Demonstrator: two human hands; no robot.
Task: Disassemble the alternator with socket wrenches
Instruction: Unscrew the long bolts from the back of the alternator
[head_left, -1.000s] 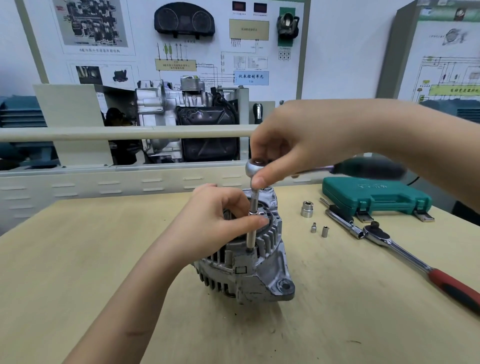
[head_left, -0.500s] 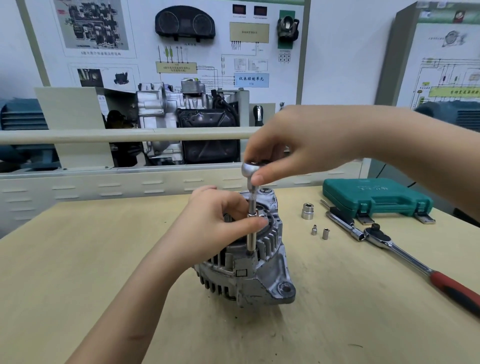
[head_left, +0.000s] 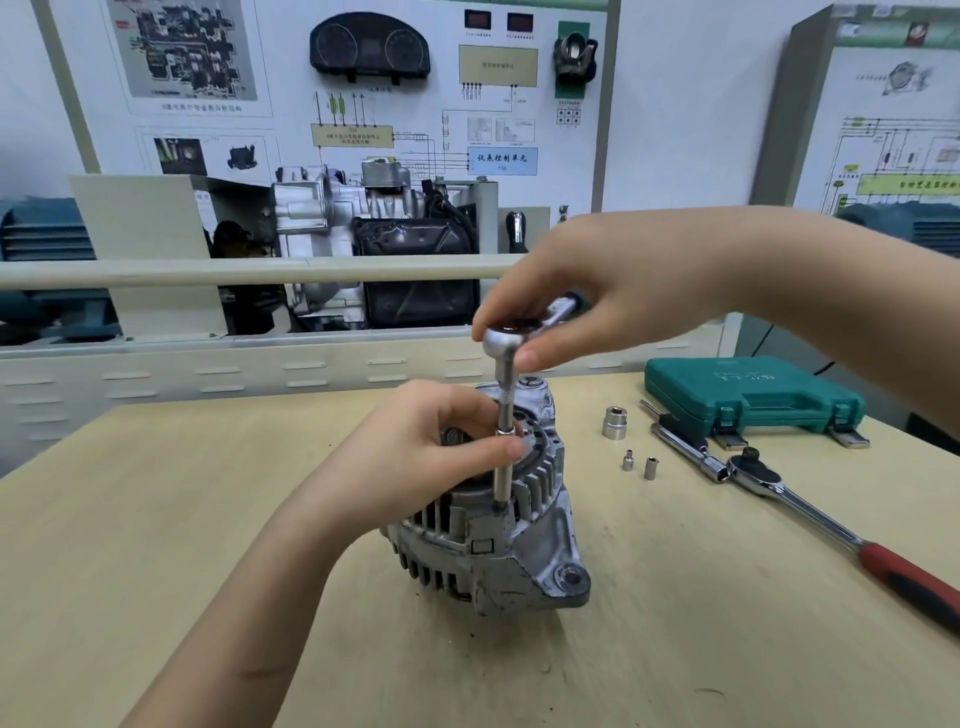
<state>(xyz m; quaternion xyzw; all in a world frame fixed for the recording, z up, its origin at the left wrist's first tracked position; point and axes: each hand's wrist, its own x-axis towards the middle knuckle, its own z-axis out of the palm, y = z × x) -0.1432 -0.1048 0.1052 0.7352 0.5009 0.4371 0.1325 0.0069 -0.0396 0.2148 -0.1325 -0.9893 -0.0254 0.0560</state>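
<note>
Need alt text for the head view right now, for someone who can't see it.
The right hand grips the ratchet head above the alternator while the left hand pinches its upright extension bar; loose sockets lie right.

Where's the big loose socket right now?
In the head view, the big socket stands upright on the table, right of the alternator, between it and the green tool case. Two small sockets stand just in front of it.
</note>
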